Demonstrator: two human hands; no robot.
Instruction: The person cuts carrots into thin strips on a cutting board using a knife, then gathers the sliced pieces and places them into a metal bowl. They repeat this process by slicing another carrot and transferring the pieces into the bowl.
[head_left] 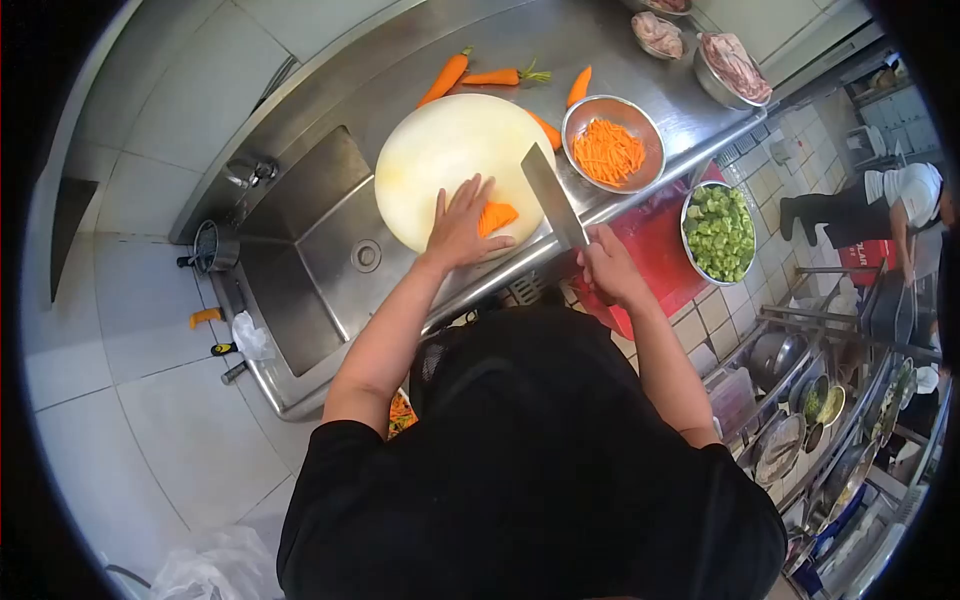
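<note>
My left hand (462, 225) lies flat on the round white cutting board (415, 150), its fingers stretched out. Against its right side rests a small pile of sliced carrot (495, 218). My right hand (610, 265) is closed round the handle of a cleaver (553, 195), whose broad blade points up and left over the board's right edge. Just beyond the blade stands a metal bowl (570, 120) of shredded carrot (608, 153). Whole carrots (446, 77) lie behind the board, and part of another carrot (545, 130) shows at its right edge.
To the left is a steel sink (310, 260). On the right, a bowl of chopped green vegetables (720, 235) stands by a red board (650, 235). Bowls of raw meat (733, 68) sit at the counter's far end. Another person (900, 195) works near the racks (800, 400).
</note>
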